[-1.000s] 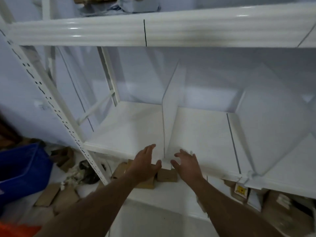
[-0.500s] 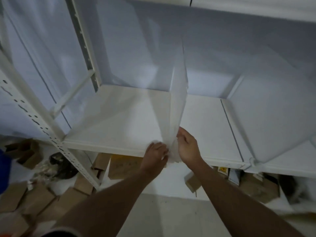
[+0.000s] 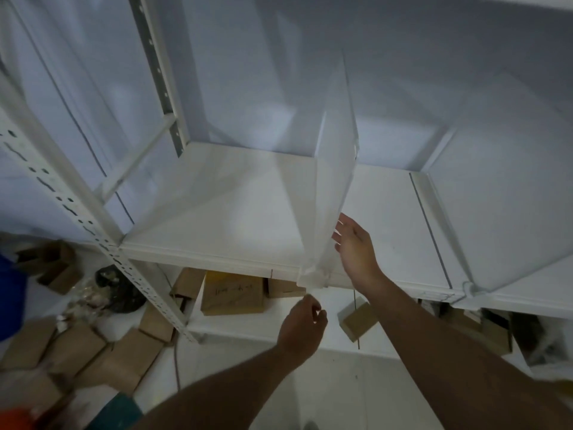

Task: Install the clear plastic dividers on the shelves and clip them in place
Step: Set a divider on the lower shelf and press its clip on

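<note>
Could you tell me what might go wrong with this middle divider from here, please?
The divider stands tilted, with only the open right hand beside it, so it could tip over. The clip at the shelf edge may not be fully seated, and the left hand is below it, not holding anything.

Clear plastic divider upright on white shelf, front corner clipped at shelf edge; second divider rightward.

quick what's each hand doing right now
Left hand: loosely curled below the shelf edge, holding nothing visible.
Right hand: open, beside the divider.
</note>
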Demonstrator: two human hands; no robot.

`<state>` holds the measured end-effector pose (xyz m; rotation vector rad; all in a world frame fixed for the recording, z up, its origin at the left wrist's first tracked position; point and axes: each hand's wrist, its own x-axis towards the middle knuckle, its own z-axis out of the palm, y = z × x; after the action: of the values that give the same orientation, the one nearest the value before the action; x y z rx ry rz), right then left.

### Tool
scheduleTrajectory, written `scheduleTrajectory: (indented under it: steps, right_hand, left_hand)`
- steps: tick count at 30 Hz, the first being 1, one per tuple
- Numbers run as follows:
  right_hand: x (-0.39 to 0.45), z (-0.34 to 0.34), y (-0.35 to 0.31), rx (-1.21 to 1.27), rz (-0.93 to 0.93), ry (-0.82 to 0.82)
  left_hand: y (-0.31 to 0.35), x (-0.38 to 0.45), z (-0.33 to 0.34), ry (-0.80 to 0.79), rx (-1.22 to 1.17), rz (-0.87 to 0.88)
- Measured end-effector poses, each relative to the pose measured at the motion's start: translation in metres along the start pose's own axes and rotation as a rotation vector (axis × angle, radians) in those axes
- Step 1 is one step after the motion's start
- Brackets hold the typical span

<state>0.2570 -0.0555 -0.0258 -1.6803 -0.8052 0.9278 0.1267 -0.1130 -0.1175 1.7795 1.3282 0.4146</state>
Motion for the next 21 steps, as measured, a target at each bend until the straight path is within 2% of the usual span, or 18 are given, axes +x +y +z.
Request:
scheduleTrajectory:
  steps: [1,3,7,10,12,18,21]
  right_hand:
    - [0.0,-0.001,0.002,-0.006,0.004,-0.009]
    - [0.002,-0.004,0.003,-0.003,0.015,-0.016]
    - [0.006,-0.009,0.001,-0.017,0.011,-0.013]
    - [0.008,-0.011,-0.001,-0.049,-0.019,-0.019]
    - [0.008,-0.012,-0.003,-0.065,-0.031,-0.033]
    - [0.004,-0.008,-0.009,-0.14,-0.057,-0.085]
    - [0.004,-0.003,-0.011,-0.112,-0.043,-0.087]
  left_hand:
    - [-0.001,0.0,0.007,-0.024,-0.043,-0.084]
    - [0.004,0.008,0.015,0.034,-0.186,-0.237]
    - [0.036,0.031,0.015,0.3,-0.505,-0.388]
    - [0.058,0.047,0.008,0.507,-0.402,-0.537]
    - [0.063,0.053,0.003,0.575,-0.282,-0.6]
    - [0.055,0.054,0.002,0.6,-0.214,-0.539]
    - [0.04,0.055,-0.001,0.589,-0.079,-0.369]
